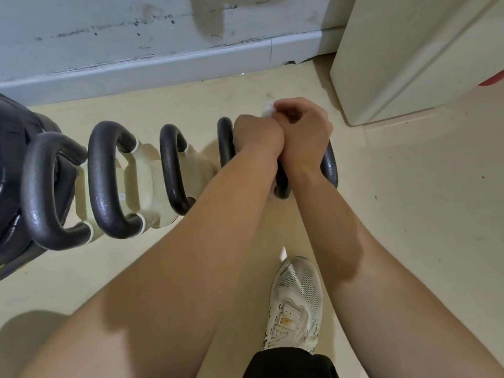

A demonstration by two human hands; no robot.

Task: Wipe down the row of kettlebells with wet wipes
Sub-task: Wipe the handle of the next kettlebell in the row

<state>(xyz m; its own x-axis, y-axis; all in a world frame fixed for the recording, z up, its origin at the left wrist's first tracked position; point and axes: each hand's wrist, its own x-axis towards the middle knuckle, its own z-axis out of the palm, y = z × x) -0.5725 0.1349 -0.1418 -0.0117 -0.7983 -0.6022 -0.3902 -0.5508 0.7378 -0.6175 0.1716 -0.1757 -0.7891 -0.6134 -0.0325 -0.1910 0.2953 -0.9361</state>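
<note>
A row of cream-bodied kettlebells with thick black textured loop handles (110,178) stands on the pale beige floor (409,208), running left to right parallel to the scuffed grey-blue wall with its baseboard (163,66). The handles have a faint sheen and join the bodies through pale collars. At the left end sits a larger dark kettlebell (13,165), only partly in view.

Both hands work at the rightmost kettlebell's black handle (328,165), which is mostly hidden behind the wrists. The left hand (257,137) is curled into a fist over the top of the handle. The right hand (302,129) is closed too, its fingertips pinching a small crumpled white wet wipe (267,110) that pokes out just above the left knuckles; whether the wipe touches the handle there cannot be told.

A cream cabinet (409,64) stands to the right, near the wall. Below the forearms, a white mesh sneaker (296,301) rests on the floor.
</note>
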